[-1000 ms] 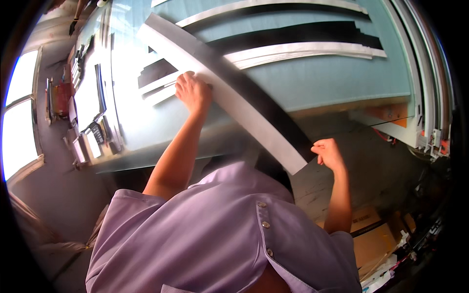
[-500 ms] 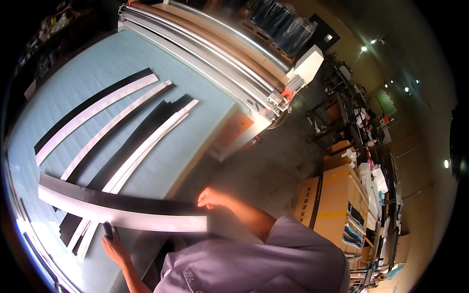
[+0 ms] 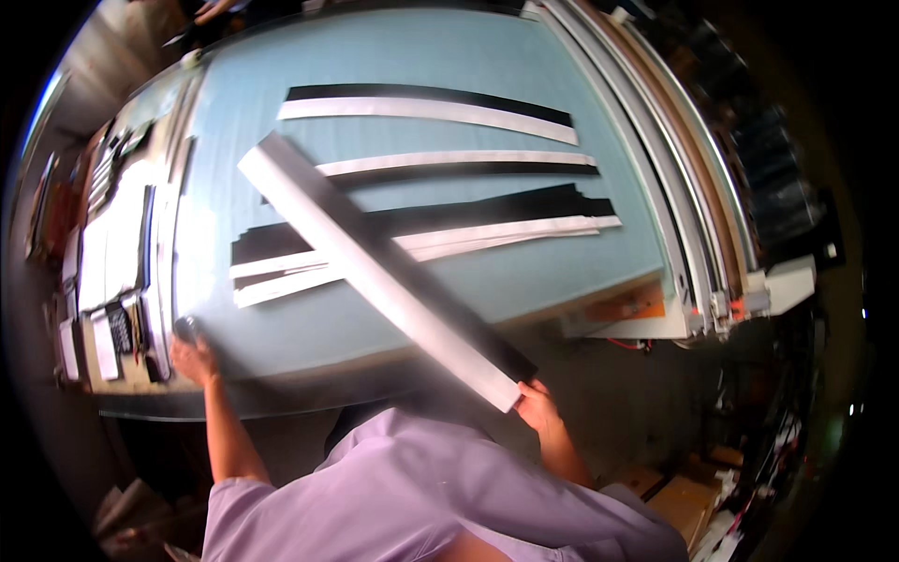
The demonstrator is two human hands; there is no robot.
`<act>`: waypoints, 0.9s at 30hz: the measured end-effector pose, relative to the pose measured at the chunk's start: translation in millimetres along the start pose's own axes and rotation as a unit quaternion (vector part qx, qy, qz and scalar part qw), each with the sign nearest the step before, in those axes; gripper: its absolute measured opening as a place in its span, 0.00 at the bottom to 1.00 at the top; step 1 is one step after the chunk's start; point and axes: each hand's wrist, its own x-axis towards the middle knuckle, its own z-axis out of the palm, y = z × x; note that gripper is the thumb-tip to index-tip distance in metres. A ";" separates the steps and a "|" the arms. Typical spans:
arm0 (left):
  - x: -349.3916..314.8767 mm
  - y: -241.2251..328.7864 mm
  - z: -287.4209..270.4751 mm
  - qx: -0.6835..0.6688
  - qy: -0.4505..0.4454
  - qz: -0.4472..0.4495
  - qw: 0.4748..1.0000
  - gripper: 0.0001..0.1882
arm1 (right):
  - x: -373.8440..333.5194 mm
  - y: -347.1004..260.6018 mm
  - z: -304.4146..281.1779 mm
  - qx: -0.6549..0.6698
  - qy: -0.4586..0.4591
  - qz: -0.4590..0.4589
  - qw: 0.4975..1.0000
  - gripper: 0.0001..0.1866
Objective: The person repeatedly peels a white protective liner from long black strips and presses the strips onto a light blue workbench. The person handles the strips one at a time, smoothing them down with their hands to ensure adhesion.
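Observation:
My right hand (image 3: pixel 538 406) is closed on the near end of a long black-and-white strip (image 3: pixel 375 290), apparently fabric. The strip slants up and left over the table, its far end lying across other strips. At the table's near left corner, my left hand (image 3: pixel 194 361) is closed around a small dark object (image 3: pixel 187 328), too blurred to name. Beyond the held strip lie a black-and-white strip (image 3: pixel 431 108), a thinner one (image 3: pixel 459 164) and an overlapping pile of several strips (image 3: pixel 506 215).
A pale blue table top (image 3: pixel 309 347) bears the strips. Along its right side runs a machine with long rollers (image 3: pixel 674 169). A side surface on the left holds papers (image 3: pixel 117 234) and a calculator (image 3: pixel 120 328). Cardboard (image 3: pixel 688 492) stands at the lower right.
The view has turned left. The held strip has swung from lying crosswise to a slant, with its near end in my right hand. My left hand has moved away from the strip with the dark object.

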 end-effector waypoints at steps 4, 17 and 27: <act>-68.9 93.8 -24.3 -0.071 0.080 0.142 0.984 0.37 | -11.8 -30.3 45.5 -0.038 0.011 -0.096 0.995 0.11; -153.4 203.5 -44.8 -0.147 -0.075 0.183 0.969 0.36 | 138.1 -294.2 188.6 -0.200 -0.114 -0.317 0.920 0.12; -151.7 207.2 -59.5 -0.161 -0.076 0.163 0.970 0.36 | 298.8 -304.0 218.6 -0.457 0.007 -0.525 0.718 0.09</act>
